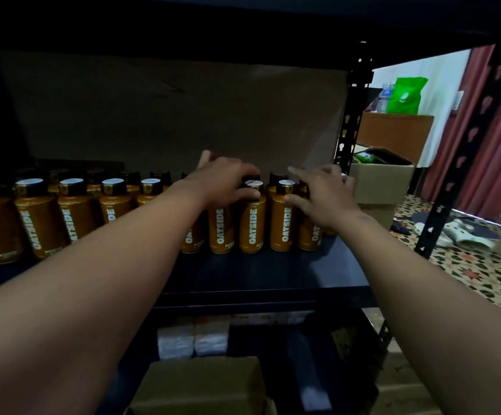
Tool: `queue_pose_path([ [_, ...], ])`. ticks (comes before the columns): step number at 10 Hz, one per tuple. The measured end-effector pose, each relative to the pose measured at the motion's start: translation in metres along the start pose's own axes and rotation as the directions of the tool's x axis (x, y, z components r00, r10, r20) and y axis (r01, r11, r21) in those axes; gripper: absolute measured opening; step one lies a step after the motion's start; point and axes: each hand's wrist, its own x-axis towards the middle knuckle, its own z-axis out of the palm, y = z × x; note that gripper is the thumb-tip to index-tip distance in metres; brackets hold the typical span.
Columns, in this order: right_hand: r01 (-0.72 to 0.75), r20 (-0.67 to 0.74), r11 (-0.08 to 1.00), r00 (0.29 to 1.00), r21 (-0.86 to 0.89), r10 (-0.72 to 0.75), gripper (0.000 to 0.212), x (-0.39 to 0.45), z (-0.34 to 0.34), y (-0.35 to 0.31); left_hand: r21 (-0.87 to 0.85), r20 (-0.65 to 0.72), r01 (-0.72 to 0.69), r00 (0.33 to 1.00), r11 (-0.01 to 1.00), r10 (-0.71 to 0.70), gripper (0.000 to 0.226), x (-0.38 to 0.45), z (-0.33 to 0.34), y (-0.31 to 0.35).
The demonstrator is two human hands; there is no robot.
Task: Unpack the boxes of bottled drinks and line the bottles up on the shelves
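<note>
– Grips, where?

– I see the left hand [228, 178] curled over a bottle's [252, 217] cap, holding it. Right hand [324, 196] lies with relaxed fingers against the neighbouring bottles [283, 217], grip holding nothing.

– And the drinks?

– Upright on the dark shelf [273, 271], rows running leftward from the left grip. A cardboard box [381, 184] sits beyond the right hand, on the floor.
</note>
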Motion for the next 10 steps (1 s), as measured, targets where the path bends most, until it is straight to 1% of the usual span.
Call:
queue_pose_path([
  [1, -0.103, -0.045, 0.993, 0.993, 0.059, 0.105, 0.052, 0.003, 0.001, 0.019, 0.024, 0.050, 0.042, 0.998, 0.999, -0.043, 0.051, -0.006, -0.002, -0.017],
  [2, -0.165, 0.039, 0.972, 0.986, 0.168, 0.161, 0.043, 0.005, 0.002, 0.034, 0.033, 0.135, 0.040, 0.990, 0.999, -0.044, 0.047, -0.007, -0.003, -0.031],
  [4, -0.148, 0.041, 0.967, 0.989, 0.210, 0.142, 0.045, 0.003, 0.001, 0.038, -0.021, 0.157, 0.051, 0.986, 0.999, -0.047, 0.050, -0.002, 0.004, -0.040],
  [5, -0.157, 0.049, 0.960, 0.987, 0.230, 0.150, 0.046, 0.004, 0.003, 0.039, -0.012, 0.165, 0.046, 0.985, 0.999, -0.043, 0.049, -0.003, 0.003, -0.039],
  [6, -0.158, 0.049, 0.961, 0.987, 0.228, 0.151, 0.047, 0.003, 0.004, 0.040, 0.003, 0.141, 0.039, 0.989, 0.999, -0.039, 0.055, -0.007, 0.001, -0.035],
  [7, -0.160, 0.006, 0.962, 0.987, 0.223, 0.163, 0.052, -0.001, 0.005, 0.037, -0.013, 0.020, 0.041, 0.999, 0.999, -0.040, 0.061, -0.022, -0.001, -0.035],
  [8, -0.183, -0.142, 0.954, 0.965, 0.238, 0.220, 0.056, -0.017, 0.006, 0.024, -0.086, -0.236, -0.010, 0.972, 0.996, -0.011, 0.054, -0.046, 0.011, -0.037],
  [9, -0.105, -0.303, 0.965, 0.936, 0.240, 0.177, 0.050, -0.046, 0.012, 0.009, -0.182, -0.382, -0.041, 0.923, 0.982, -0.032, 0.049, -0.082, 0.031, -0.038],
  [10, -0.024, -0.460, 0.954, 0.872, 0.300, 0.167, 0.037, -0.086, 0.039, -0.011, -0.219, -0.543, -0.067, 0.837, 0.973, -0.064, 0.038, -0.124, 0.061, -0.027],
])
